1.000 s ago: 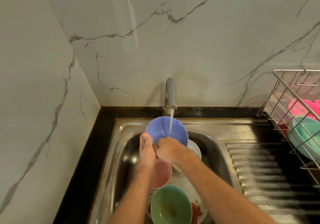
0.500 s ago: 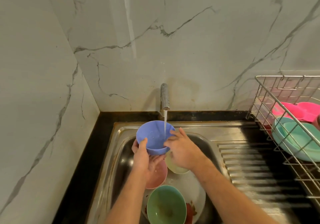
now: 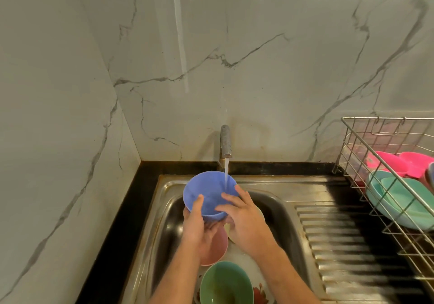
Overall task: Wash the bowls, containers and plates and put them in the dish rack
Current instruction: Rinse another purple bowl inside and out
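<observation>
A blue bowl [image 3: 206, 191] is held under the running tap [image 3: 225, 143], above the steel sink [image 3: 164, 212]. My left hand [image 3: 199, 228] grips it from below, thumb up on its near wall. My right hand [image 3: 244, 219] lies against its right side, fingers spread over the rim and outer wall. Below my hands in the sink lie a pink bowl [image 3: 217, 249], a green bowl [image 3: 226, 285], a pale bowl mostly hidden by my right hand, and a white flowered plate [image 3: 259, 292]. The wire dish rack [image 3: 366, 153] at right holds teal bowls [image 3: 404, 200] and pink dishes [image 3: 399, 163].
A ribbed steel draining board [image 3: 340, 245] lies between the sink and the rack. Marble walls close in the back and left, with a black counter strip [image 3: 131, 209] along the sink's left side.
The blue bowl has been lifted and tipped a little towards me. My right hand has come out of the bowl and now spreads over its right side. The view has shifted left.
</observation>
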